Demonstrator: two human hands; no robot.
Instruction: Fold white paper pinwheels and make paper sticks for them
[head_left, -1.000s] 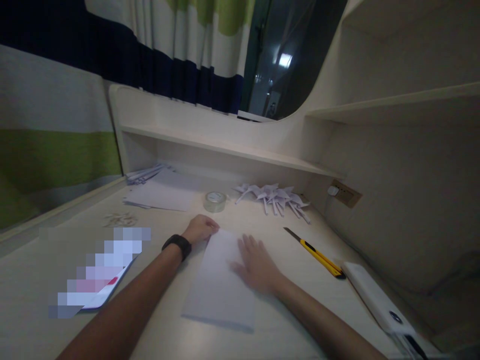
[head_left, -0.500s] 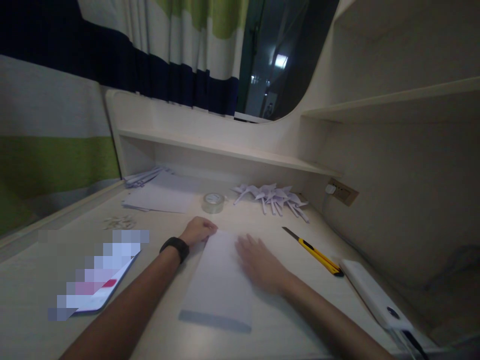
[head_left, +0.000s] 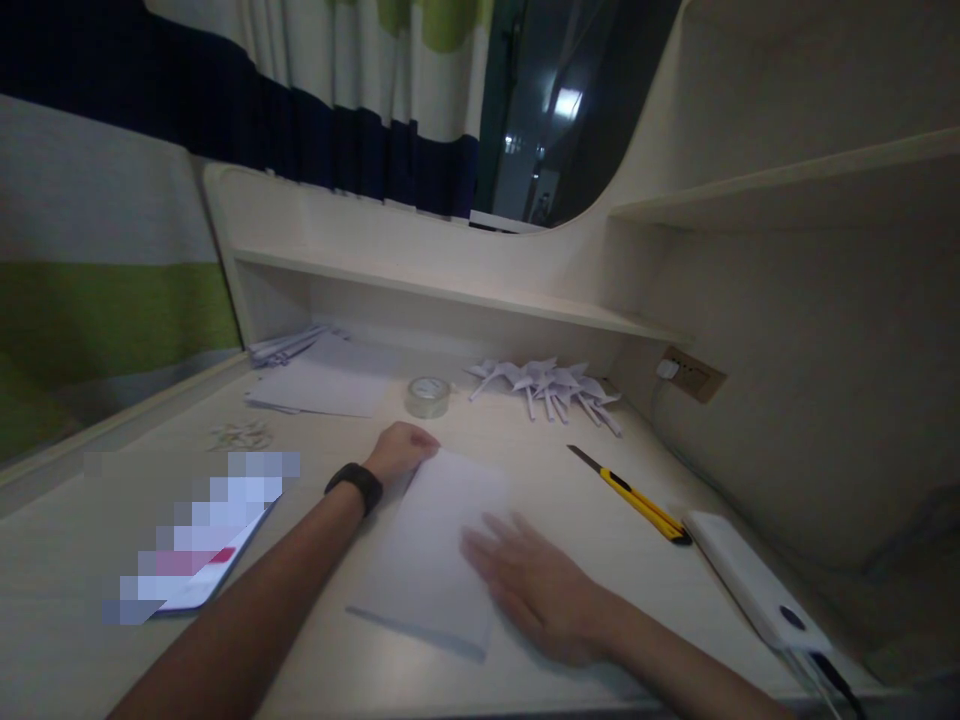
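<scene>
A folded white sheet of paper (head_left: 427,545) lies on the pale desk (head_left: 570,500) in front of me. My left hand (head_left: 401,450), with a black watch on its wrist, is curled shut and presses down on the sheet's far left corner. My right hand (head_left: 536,585) lies flat and open on the sheet's right side, fingers stretched out and slightly blurred by motion.
A yellow utility knife (head_left: 634,495) with its blade out lies to the right. A white power bank (head_left: 754,580) sits beyond it. A tape roll (head_left: 427,396), several folded paper pieces (head_left: 551,385), a stack of paper sheets (head_left: 322,385) and a phone (head_left: 195,555) are also on the desk.
My right hand has slid back toward me along the sheet's right side. The left hand stays on the far corner.
</scene>
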